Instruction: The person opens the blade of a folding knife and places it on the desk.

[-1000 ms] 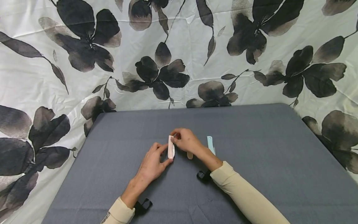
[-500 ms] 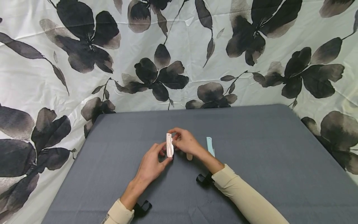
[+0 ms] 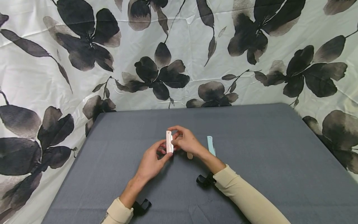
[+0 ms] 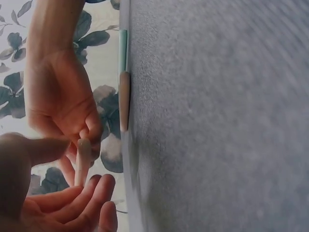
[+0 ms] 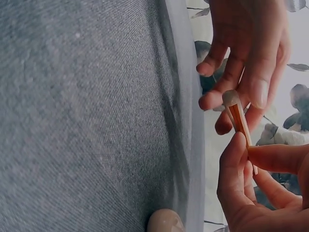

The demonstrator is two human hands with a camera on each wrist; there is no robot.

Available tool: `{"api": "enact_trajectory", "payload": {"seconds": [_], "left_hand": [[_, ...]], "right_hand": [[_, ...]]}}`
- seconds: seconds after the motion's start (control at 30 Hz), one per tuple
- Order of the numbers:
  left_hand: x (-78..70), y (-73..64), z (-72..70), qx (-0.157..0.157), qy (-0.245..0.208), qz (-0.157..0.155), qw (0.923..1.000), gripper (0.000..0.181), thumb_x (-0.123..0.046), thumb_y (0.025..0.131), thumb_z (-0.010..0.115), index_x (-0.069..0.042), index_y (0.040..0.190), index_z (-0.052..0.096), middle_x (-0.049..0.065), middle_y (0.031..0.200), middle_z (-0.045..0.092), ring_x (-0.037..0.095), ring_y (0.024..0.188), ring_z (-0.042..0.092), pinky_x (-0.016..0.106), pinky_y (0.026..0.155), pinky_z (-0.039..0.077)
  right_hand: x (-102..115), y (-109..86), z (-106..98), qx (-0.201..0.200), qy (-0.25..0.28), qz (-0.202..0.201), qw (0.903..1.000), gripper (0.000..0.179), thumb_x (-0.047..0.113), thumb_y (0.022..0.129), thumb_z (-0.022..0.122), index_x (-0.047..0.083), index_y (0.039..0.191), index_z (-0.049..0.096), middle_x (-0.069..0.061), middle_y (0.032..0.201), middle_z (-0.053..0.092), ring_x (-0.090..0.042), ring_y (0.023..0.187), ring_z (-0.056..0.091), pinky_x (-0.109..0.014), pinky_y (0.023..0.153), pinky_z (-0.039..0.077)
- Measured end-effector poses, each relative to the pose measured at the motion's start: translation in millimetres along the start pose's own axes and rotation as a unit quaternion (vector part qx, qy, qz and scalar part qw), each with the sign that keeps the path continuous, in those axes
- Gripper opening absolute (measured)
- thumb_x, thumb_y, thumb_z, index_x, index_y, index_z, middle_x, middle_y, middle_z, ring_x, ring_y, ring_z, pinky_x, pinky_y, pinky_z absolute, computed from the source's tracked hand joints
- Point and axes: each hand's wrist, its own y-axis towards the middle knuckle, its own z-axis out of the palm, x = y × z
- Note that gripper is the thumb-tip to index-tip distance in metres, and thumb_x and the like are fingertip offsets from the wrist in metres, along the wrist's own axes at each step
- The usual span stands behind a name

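Observation:
A pink folding razor [image 3: 169, 142] stands roughly upright above the table, held between both hands. My right hand [image 3: 188, 142] pinches its right side with thumb and fingers. My left hand [image 3: 151, 161] has its thumb at the lower end and its fingers behind, gripping the razor from the left. In the right wrist view the slotted edge of the pink razor [image 5: 236, 116] faces the camera. Part of it is covered by fingers. A beige razor-like handle [image 3: 190, 156] lies mostly hidden under the right wrist.
Beyond the right forearm lies a light blue folding razor [image 3: 211, 146] on the grey cloth-covered table [image 3: 251, 149]. Black straps with small mounts hang under both wrists. A white floral sheet [image 3: 195, 62] hangs behind the table's far edge.
Both hands have lifted the pink razor slightly and turned it, so its pivot end and edge show more. The left fingers have closed in behind it. The blue and beige pieces stay put.

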Motion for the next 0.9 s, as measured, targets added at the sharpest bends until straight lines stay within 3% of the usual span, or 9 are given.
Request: {"api": "enact_trajectory", "payload": {"seconds": [0.2, 0.43, 0.6, 0.9], "left_hand": [[0.6, 5.7, -1.5, -0.011, -0.082, -0.035, 0.9959, 0.05, -0.015, 0.098, 0.072, -0.006, 0.145, 0.057, 0.012, 0.124, 0.071, 0.02, 0.1, 0.07, 0.023, 0.075, 0.054], [2.8, 9.6, -1.9, -0.011, -0.159, -0.07, 0.9848, 0.054, -0.012, 0.098, 0.071, -0.004, 0.148, 0.053, 0.018, 0.124, 0.07, 0.024, 0.098, 0.072, 0.021, 0.068, 0.055], [3.8, 11.1, -2.2, -0.009, -0.178, -0.084, 0.9805, 0.057, -0.011, 0.097, 0.072, -0.005, 0.15, 0.052, 0.019, 0.121, 0.07, 0.02, 0.095, 0.071, 0.022, 0.068, 0.054], [3.0, 12.9, -2.3, -0.003, -0.207, -0.072, 0.9758, 0.059, 0.001, 0.094, 0.07, -0.004, 0.15, 0.052, 0.022, 0.116, 0.07, 0.01, 0.084, 0.068, 0.02, 0.061, 0.048]], "right_hand": [[1, -1.4, 3, 0.004, 0.021, -0.002, 0.9998, 0.051, -0.005, 0.094, 0.065, 0.008, 0.142, 0.06, -0.012, 0.101, 0.062, -0.012, 0.074, 0.068, -0.047, 0.076, 0.064], [4, -4.0, 3, 0.014, 0.03, -0.012, 0.9994, 0.05, -0.005, 0.095, 0.063, 0.009, 0.143, 0.059, -0.012, 0.102, 0.062, -0.011, 0.076, 0.068, -0.046, 0.078, 0.064], [4, -4.9, 4, 0.019, 0.034, -0.02, 0.999, 0.051, -0.007, 0.094, 0.062, 0.008, 0.143, 0.059, -0.011, 0.101, 0.062, -0.011, 0.076, 0.068, -0.048, 0.078, 0.063], [4, -6.9, 5, 0.029, 0.02, -0.031, 0.9989, 0.05, -0.007, 0.097, 0.061, 0.006, 0.145, 0.057, -0.017, 0.104, 0.064, -0.013, 0.077, 0.068, -0.06, 0.083, 0.06]]}}
